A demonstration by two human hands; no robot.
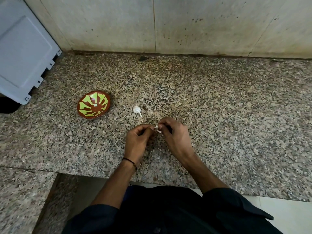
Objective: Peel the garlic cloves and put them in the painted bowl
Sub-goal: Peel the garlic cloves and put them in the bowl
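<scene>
Seen from the head camera, the person is working on one garlic clove point(156, 127), holding it low over the bench point(219, 107), to the right of the painted bowl point(101, 107) and nearer the body than it. The left hand point(137, 137) and the right hand point(173, 135) are both pinching it: the fingers point(164, 122) of each hand are curling in and clamping on the clove from opposite sides, so only a pale sliver and a flake of skin are showing between them.

The skin is looking thin, papery and brittle, so to my eye one hand should be steadying the clove while the other is lifting the loose edge with a nail and pulling along the length, not squeezing. A peeled clove is likely to be smooth and slippery, and its small size is leaving little to grip.

A second white garlic piece point(137, 110) with a short stalk is lying on the bench between the bowl and the hands, apart from both. The bowl is round and shallow, glossy brown with green petal-like strokes; a tiny white spot is sitting at its centre, and I cannot tell what it is. The bench is speckled polished granite. Behind and left of the bowl, a grey moulded plastic panel point(25, 48) is leaning against the stained wall point(202, 22).
</scene>
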